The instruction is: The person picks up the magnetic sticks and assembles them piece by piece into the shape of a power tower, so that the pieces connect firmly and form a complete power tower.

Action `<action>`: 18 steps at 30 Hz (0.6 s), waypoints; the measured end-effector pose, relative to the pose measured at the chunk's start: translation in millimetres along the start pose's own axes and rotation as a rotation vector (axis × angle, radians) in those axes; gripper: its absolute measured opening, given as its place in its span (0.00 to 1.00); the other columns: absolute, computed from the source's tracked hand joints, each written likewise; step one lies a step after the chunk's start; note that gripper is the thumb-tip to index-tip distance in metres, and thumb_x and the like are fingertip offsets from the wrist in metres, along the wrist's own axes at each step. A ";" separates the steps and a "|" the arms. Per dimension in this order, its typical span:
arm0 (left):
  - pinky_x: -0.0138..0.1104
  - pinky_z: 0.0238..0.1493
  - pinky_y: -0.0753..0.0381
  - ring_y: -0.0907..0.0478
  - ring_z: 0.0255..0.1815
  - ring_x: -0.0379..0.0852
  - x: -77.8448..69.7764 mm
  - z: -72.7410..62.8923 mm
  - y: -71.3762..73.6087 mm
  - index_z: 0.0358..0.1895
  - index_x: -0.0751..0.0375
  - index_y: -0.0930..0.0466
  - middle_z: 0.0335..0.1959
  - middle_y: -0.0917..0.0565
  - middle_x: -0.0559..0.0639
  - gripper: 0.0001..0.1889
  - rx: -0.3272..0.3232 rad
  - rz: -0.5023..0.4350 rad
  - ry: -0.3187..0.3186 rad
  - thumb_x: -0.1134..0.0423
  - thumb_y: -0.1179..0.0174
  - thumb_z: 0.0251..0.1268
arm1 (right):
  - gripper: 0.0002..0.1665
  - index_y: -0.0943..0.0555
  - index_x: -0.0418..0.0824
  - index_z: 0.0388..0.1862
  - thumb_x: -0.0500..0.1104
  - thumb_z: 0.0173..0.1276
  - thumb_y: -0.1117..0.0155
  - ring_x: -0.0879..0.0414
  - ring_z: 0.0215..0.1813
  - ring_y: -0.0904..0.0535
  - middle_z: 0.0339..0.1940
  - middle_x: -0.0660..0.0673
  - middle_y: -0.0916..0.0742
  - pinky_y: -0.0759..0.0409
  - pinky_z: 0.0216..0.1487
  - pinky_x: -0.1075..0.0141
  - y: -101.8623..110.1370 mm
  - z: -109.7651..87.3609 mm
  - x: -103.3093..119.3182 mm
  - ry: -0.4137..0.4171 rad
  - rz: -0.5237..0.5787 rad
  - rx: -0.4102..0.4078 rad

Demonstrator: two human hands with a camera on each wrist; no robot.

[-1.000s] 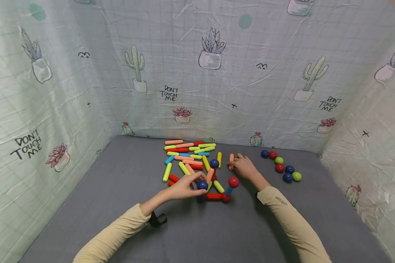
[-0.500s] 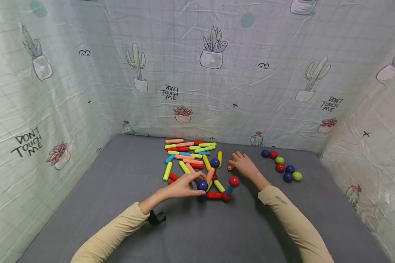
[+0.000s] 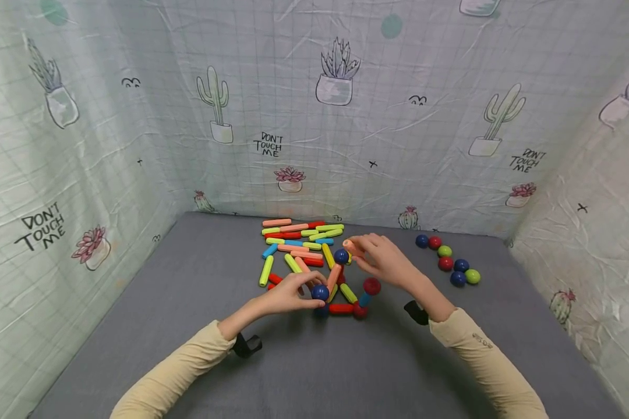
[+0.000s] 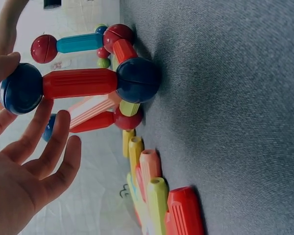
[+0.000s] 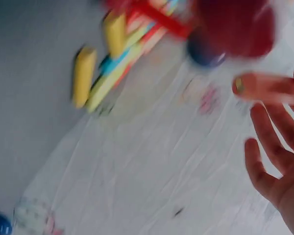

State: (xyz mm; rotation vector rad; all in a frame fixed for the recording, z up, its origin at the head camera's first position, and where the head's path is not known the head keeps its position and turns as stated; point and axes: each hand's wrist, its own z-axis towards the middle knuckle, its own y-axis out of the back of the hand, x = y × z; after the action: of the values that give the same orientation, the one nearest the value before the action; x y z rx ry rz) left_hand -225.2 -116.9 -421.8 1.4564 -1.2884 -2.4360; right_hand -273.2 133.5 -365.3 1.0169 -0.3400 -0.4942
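A frame of magnetic rods and balls stands on the grey cloth. My left hand (image 3: 288,295) pinches the blue ball (image 4: 22,89) at one top corner. Under that ball an upright red rod (image 4: 79,83) runs to another blue ball (image 4: 138,80) on the cloth. Another corner has a red ball (image 3: 372,286) on a blue rod (image 4: 80,43). At the back a further blue ball (image 3: 341,256) tops an upright. Beside it, in the air, my right hand (image 3: 387,260) pinches a salmon-coloured rod (image 5: 264,88), its near end pointing away from the palm.
Loose rods (image 3: 293,248) in several colours lie behind and left of the frame. A group of loose balls (image 3: 445,263) sits at the right. A printed curtain (image 3: 293,116) hangs behind the cloth-covered surface (image 3: 314,372).
My right hand has picked the salmon-coloured rod off the cloth and brought it up and left, towards the back blue ball. The left hand keeps its hold on the blue ball.
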 end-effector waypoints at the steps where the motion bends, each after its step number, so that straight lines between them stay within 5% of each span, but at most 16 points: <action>1: 0.45 0.37 0.23 0.25 0.40 0.42 0.0 -0.3 -0.2 0.48 0.58 0.27 0.40 0.21 0.47 0.19 -0.012 0.013 -0.011 0.55 0.39 0.54 | 0.18 0.26 0.42 0.46 0.42 0.56 0.35 0.59 0.32 0.27 0.31 0.50 0.20 0.29 0.34 0.65 0.9 -1.5 7.3 0.004 0.055 0.036; 4: 0.43 0.37 0.23 0.24 0.39 0.41 0.2 -1.2 -0.4 0.47 0.57 0.26 0.40 0.21 0.47 0.19 -0.043 0.052 -0.043 0.55 0.38 0.53 | 0.15 0.26 0.46 0.43 0.45 0.58 0.37 0.62 0.32 0.29 0.30 0.54 0.19 0.31 0.35 0.68 -3.1 -7.6 22.9 0.007 0.141 0.169; 8: 0.41 0.36 0.23 0.24 0.38 0.40 2.4 -1.4 -0.7 0.48 0.56 0.26 0.41 0.21 0.47 0.18 -0.064 0.081 -0.058 0.55 0.39 0.54 | 0.12 0.24 0.50 0.38 0.48 0.56 0.35 0.63 0.30 0.34 0.25 0.57 0.20 0.37 0.35 0.69 -15.1 -14.6 31.4 0.013 0.102 0.291; 18: 0.39 0.36 0.23 0.26 0.37 0.39 0.8 -2.0 -2.9 0.48 0.60 0.26 0.40 0.21 0.46 0.20 -0.064 0.089 -0.062 0.55 0.38 0.54 | 0.12 0.22 0.50 0.34 0.53 0.53 0.34 0.61 0.25 0.33 0.17 0.53 0.19 0.41 0.31 0.68 -30.9 -18.8 33.7 0.108 -0.100 0.339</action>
State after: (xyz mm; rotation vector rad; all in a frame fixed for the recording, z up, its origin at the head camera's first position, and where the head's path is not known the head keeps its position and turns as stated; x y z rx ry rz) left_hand -223.1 -116.5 -424.7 1.2904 -1.2456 -2.4591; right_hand -242.9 115.5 -400.0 1.3892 -0.2827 -0.4785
